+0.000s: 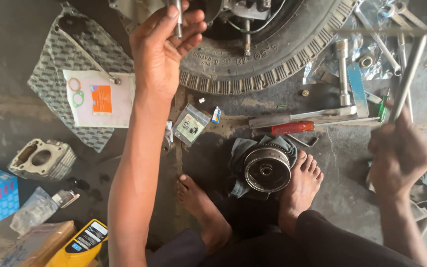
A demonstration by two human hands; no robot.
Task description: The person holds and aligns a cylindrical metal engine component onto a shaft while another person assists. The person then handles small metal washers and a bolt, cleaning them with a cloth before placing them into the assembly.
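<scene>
Tyre (273,64) rubber, ribbed and black, fills the top of the view, and everything else sits around it on the stained concrete floor (352,198). Below the tyre and to its left lies a patterned gasket sheet (55,64); further below and left rests a grey engine cylinder block (40,159). Straight below the tyre, a round clutch drum (267,168) sits on a rag between two bare feet. The left hand (161,52) reaches up to the tyre's hub, fingers closed around a short metal rod (177,20). The right hand (401,155), below and right of the tyre, is clamped on a long steel bar (411,74). A red-handled screwdriver (292,128) lies just below the tyre.
</scene>
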